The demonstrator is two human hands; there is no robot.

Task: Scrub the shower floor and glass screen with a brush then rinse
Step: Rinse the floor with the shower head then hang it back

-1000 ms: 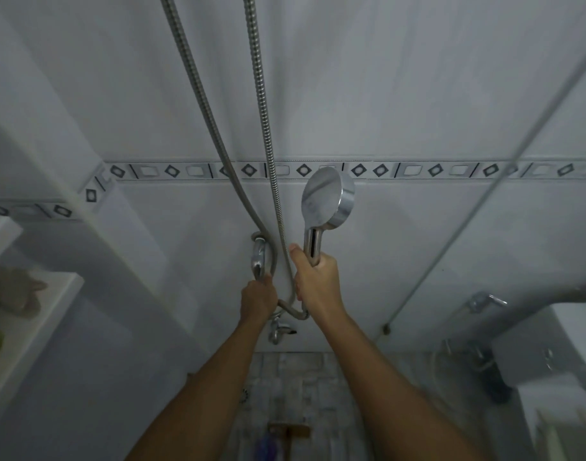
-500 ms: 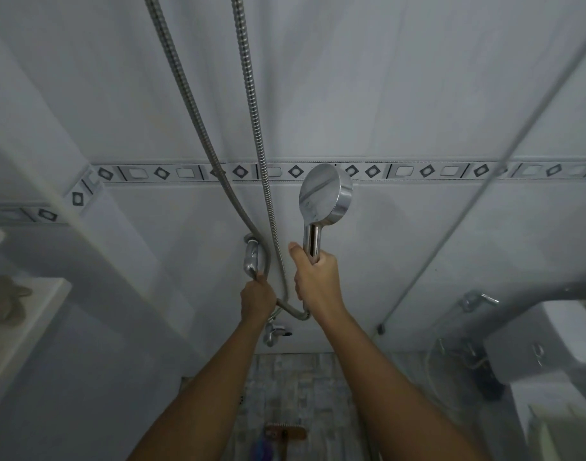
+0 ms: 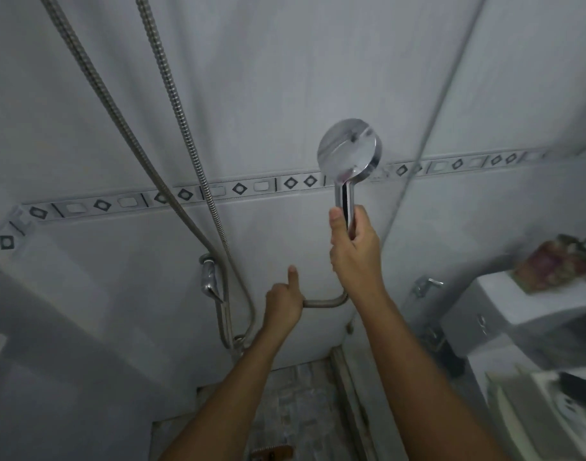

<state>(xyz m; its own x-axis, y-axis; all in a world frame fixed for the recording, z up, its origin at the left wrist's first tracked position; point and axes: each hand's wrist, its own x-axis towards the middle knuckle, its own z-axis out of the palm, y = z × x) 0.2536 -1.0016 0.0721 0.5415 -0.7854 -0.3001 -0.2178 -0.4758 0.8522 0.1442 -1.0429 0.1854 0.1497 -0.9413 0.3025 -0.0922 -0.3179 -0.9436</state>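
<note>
Grips shower head (image 3: pixel 349 151) upright in right hand (image 3: pixel 353 251), disc above; holds hose (image 3: pixel 324 303) in left hand (image 3: pixel 283 307), lower left. Swing right for glass screen (image 3: pixel 467 211).

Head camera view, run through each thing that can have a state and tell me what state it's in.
shower head: held upright by its handle, no water seen coming out.
right hand: gripping the shower head's handle.
left hand: curled round the hose, thumb up.
hose: slack loop between the two hands.
tap lever: neither hand on it; on or off cannot be told.
</note>
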